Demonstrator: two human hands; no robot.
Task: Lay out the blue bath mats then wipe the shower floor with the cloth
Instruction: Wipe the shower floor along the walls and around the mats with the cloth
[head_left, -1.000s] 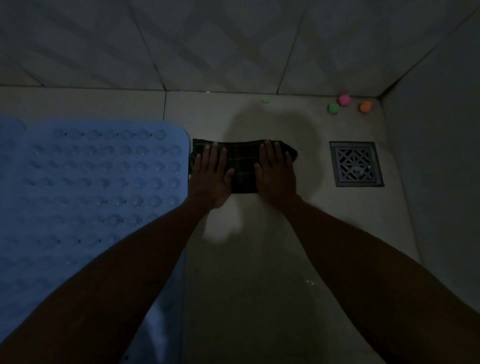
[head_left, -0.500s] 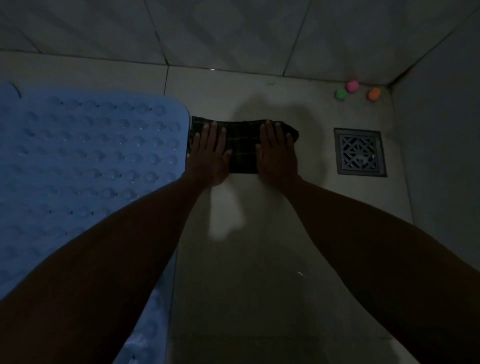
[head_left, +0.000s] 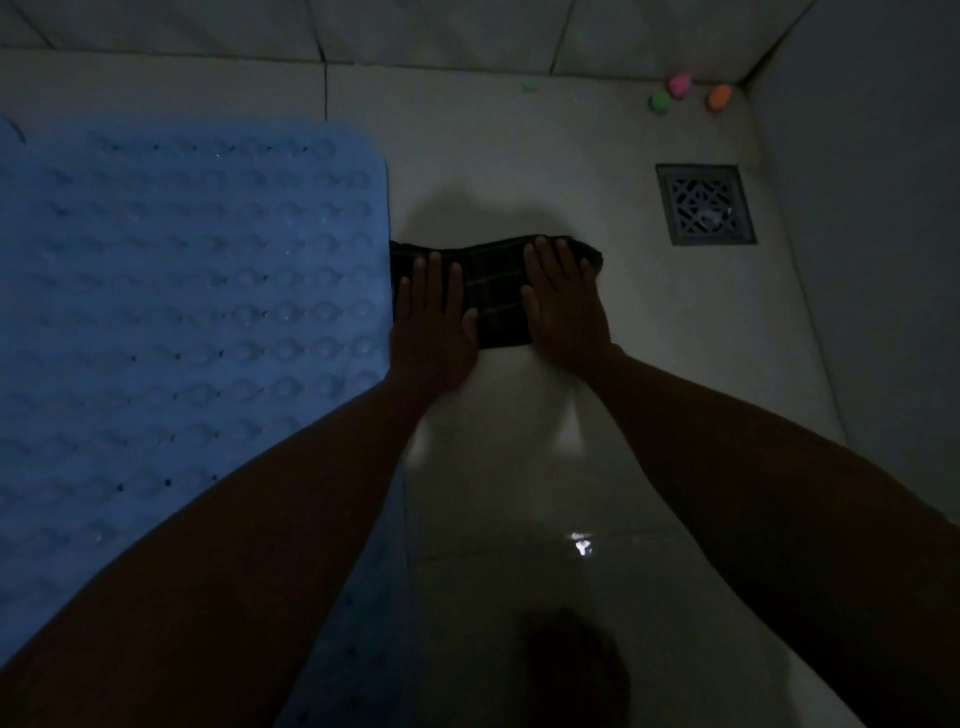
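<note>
A dark checked cloth (head_left: 496, 291) lies folded on the pale tiled shower floor (head_left: 649, 364), its left end against the edge of a blue bath mat (head_left: 182, 312). The mat, covered in round bumps, lies flat and fills the left side of the head view. My left hand (head_left: 434, 322) presses flat on the cloth's left part with straight fingers. My right hand (head_left: 563, 301) presses flat on its right part the same way. The scene is dim.
A square metal drain grate (head_left: 705, 203) sits in the floor to the right of the cloth. Small pink (head_left: 679, 84), green (head_left: 660, 102) and orange (head_left: 719, 97) objects lie in the far right corner. Tiled walls close in at the back and right.
Both hands have drawn the cloth back towards me along the mat's edge, away from the back wall. The drain now lies farther ahead of the cloth.
</note>
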